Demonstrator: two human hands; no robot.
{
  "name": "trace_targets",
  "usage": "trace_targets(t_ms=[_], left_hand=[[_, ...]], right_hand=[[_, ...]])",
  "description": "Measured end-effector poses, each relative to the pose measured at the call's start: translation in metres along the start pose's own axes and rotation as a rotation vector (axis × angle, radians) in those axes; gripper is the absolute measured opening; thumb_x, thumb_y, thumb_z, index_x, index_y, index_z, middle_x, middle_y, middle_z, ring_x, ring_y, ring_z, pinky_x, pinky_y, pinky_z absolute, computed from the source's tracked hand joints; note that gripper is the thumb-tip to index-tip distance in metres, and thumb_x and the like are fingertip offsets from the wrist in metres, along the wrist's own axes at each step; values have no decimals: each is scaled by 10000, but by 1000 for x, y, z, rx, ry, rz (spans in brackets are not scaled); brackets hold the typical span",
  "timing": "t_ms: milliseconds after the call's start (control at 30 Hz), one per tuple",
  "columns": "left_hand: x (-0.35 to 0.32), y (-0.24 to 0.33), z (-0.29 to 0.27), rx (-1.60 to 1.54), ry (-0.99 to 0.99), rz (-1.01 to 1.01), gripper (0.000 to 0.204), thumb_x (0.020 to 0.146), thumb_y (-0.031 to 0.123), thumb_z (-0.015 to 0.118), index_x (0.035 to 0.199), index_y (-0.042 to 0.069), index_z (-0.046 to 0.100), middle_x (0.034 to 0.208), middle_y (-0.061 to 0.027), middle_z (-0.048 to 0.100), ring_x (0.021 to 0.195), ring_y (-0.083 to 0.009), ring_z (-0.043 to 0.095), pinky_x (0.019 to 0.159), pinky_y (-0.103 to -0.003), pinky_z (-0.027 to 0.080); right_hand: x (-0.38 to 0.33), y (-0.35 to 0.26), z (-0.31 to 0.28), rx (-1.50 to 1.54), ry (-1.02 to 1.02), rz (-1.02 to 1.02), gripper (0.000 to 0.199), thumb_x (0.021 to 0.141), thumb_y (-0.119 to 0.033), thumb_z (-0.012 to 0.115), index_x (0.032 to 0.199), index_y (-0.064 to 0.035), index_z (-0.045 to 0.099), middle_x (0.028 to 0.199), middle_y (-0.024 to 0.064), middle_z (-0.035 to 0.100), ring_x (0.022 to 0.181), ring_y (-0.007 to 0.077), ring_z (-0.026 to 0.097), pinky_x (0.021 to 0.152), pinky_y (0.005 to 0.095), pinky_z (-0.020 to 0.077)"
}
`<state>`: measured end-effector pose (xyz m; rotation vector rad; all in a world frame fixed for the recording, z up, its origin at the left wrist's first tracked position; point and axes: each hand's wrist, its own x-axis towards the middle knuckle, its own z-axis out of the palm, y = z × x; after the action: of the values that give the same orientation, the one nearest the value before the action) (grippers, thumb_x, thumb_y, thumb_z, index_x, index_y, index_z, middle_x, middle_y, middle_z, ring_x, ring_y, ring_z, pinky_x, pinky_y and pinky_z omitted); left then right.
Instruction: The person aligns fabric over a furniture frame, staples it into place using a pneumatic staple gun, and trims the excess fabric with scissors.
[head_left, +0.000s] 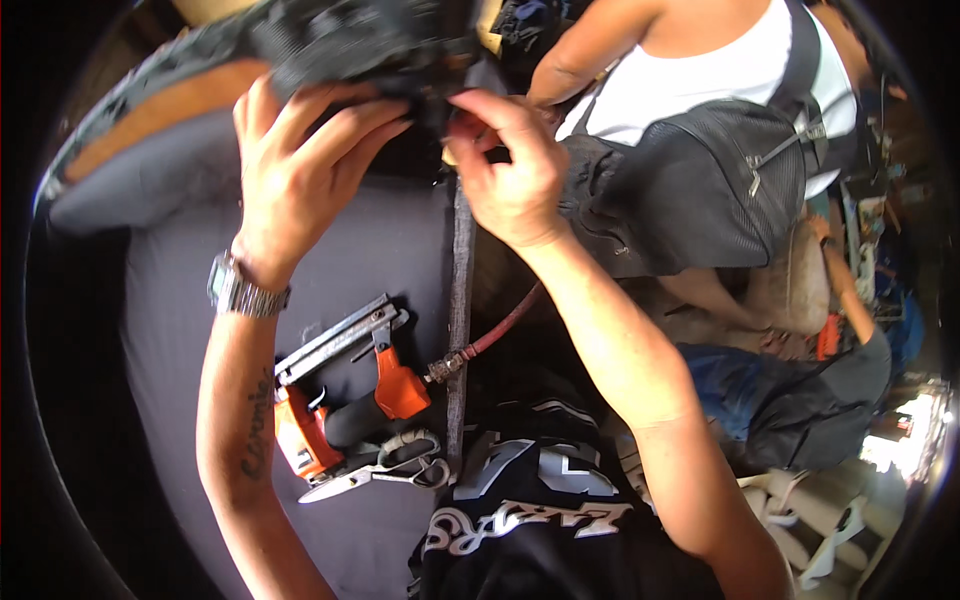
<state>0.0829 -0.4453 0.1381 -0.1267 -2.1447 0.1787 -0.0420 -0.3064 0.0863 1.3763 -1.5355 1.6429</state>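
At the top of the head view, bunched black fabric lies along the far edge of a padded piece covered in smooth dark cloth. My left hand, with a metal watch on its wrist, has its fingers bent over this fabric; the thumb is hidden. To the right, my right hand pinches at the fabric's edge by the corner, thumb against forefinger. Between my forearms an orange and black staple gun rests on the dark cloth. A pair of scissors lies against its near side.
A red air hose runs from the staple gun's brass fitting over the piece's right edge. Close on the right is a person in a white top with a black bag. Another person's arm shows farther right. Pale pieces lie lower right.
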Motion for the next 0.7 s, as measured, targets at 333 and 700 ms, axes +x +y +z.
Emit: trace_targets(t_ms=[333, 700], left_hand=[[0, 13, 5, 5, -249, -319, 152, 860, 81, 597, 1007, 62, 630, 960, -77, 618, 937, -254, 520, 834, -340, 390], [27, 23, -1, -28, -408, -517, 164, 837, 162, 594, 925, 41, 661, 871, -124, 640, 851, -306, 573, 818, -402, 370]], right_hand=[[9, 21, -4, 22, 80, -107, 371, 647, -114, 797, 988, -96, 653, 762, 19, 619, 647, 164, 581, 578, 271, 490], [8, 9, 21, 228, 168, 68, 242, 664, -117, 793, 835, -29, 646, 714, 66, 594, 596, 200, 570, 518, 296, 450]])
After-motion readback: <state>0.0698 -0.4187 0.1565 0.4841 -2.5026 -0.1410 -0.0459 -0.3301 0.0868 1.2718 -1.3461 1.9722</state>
